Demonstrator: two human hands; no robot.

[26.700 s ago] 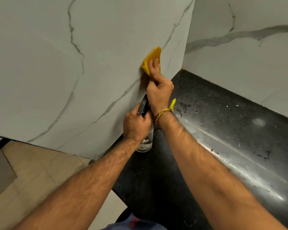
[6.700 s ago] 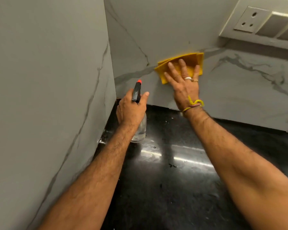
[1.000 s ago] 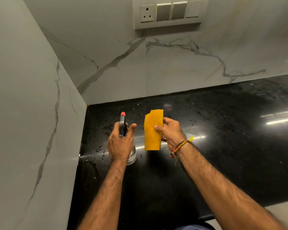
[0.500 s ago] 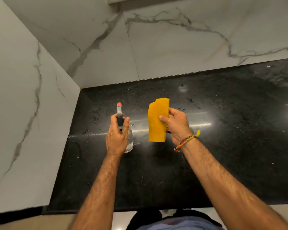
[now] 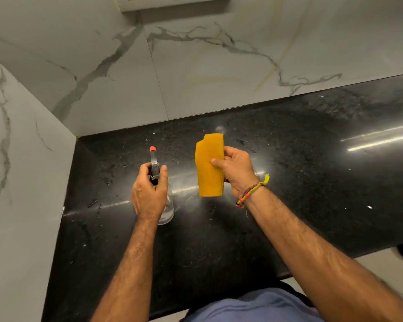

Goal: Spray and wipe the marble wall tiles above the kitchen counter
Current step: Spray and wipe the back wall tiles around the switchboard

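Marble tiles (image 5: 219,73) covered the back wall above the black counter (image 5: 289,182), grey veins running across them, and more marble lined the side wall (image 5: 21,159) at the left, the two meeting in the corner. Both hands hung over the counter, short of the tiles and touching neither wall. The left hand (image 5: 149,194) gripped the spray bottle (image 5: 166,205) around its neck, fingers curled on the far side and thumb up beside the dark trigger head, whose red nozzle (image 5: 152,149) pointed toward the back wall. The bottle's clear body showed below the hand; whether its base touched the counter could not be told. The right hand (image 5: 236,170) pinched a folded yellow cloth (image 5: 208,166), thumb pressed on its near face and fingers curled behind it, so the cloth stood upright in the air just right of the bottle, apart from it. A beaded band and a yellow thread (image 5: 251,190) circled the right wrist. Water droplets and bright streaks of reflected light lay on the counter. The lower edge of a switch plate (image 5: 175,2) showed at the top of the back wall.
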